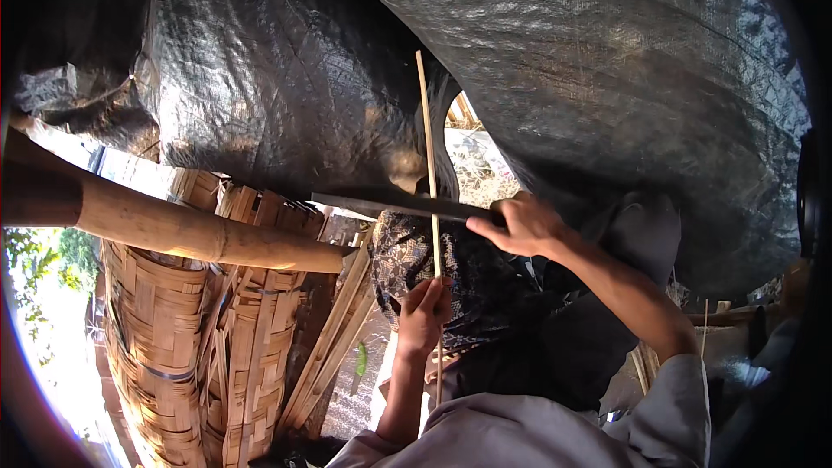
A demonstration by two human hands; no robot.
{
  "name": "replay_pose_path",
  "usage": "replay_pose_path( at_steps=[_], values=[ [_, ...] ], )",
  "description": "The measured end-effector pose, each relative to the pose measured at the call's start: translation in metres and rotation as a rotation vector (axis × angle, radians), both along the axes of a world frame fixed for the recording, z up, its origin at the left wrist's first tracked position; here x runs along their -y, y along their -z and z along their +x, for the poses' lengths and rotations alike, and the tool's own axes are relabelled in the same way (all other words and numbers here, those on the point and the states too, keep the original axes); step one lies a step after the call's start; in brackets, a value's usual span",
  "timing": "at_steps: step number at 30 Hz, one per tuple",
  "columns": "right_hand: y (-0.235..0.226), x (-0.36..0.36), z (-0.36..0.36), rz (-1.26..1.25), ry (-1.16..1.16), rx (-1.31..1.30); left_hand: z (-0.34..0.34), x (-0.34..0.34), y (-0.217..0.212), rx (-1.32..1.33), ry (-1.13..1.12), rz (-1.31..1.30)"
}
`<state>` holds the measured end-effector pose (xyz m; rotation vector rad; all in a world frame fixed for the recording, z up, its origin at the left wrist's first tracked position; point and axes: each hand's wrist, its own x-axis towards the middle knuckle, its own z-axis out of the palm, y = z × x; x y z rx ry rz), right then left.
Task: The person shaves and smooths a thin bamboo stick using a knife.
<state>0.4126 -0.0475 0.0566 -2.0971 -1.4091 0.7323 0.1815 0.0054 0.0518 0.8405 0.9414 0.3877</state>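
Knife laid across a thin bamboo strip, under black tarp.

The left hand (423, 316) has its grip closed round the upright bamboo strip (429, 165); the right hand (523, 224) grasps the knife (390, 204), whose blade crosses the strip above the left hand. Left of the strip lie a thick bamboo pole (191, 230) and stacked woven baskets (165, 338); the black tarp (607, 78) hangs close behind it, leaving little room.

black tarp (607, 78) closing off 12 to 3 o'clock, thick bamboo pole (199, 230) barring 9 o'clock, woven baskets (165, 338) and leaning slats (334, 347) filling 7 to 8, narrow open gap at 12 beside the tarp edge
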Motion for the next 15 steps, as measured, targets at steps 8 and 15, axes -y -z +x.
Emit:
replay_pose_path(
  at_steps=[8,15],
  values=[
    [0.01,0.006,-0.007,-0.006,-0.194,0.244,-0.013,-0.002,0.031,-0.163,0.025,0.324],
    [0.013,0.01,0.003,-0.04,-0.266,0.404,-0.033,-0.001,0.036,-0.341,0.091,0.27]
  ],
)
